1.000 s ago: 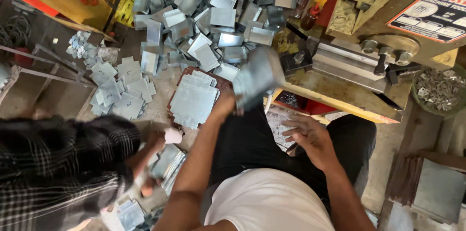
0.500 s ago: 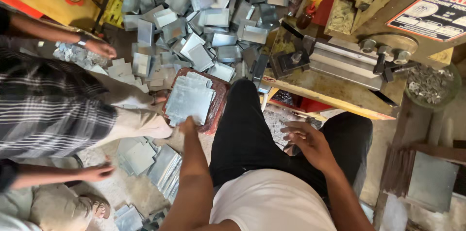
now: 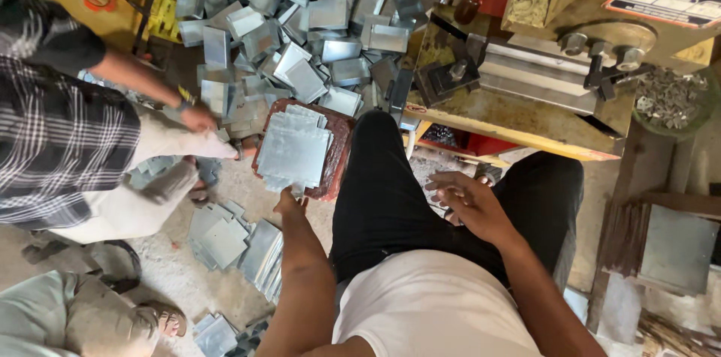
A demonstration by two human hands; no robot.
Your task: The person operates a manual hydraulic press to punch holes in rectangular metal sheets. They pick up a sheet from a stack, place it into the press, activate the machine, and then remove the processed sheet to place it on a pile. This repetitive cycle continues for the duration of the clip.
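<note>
A stack of flat metal blanks (image 3: 294, 150) on a red-brown block (image 3: 339, 148) is pinched at its near edge by the left hand (image 3: 289, 201). The right hand (image 3: 469, 203) is held open, fingers spread, above the black-trousered lap (image 3: 390, 199).

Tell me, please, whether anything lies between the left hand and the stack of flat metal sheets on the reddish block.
Nothing visible does: the left hand is at the near edge of the stack of flat metal sheets, fingertips on it.

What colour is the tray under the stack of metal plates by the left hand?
Reddish-brown tray, seen in the head view.
</note>
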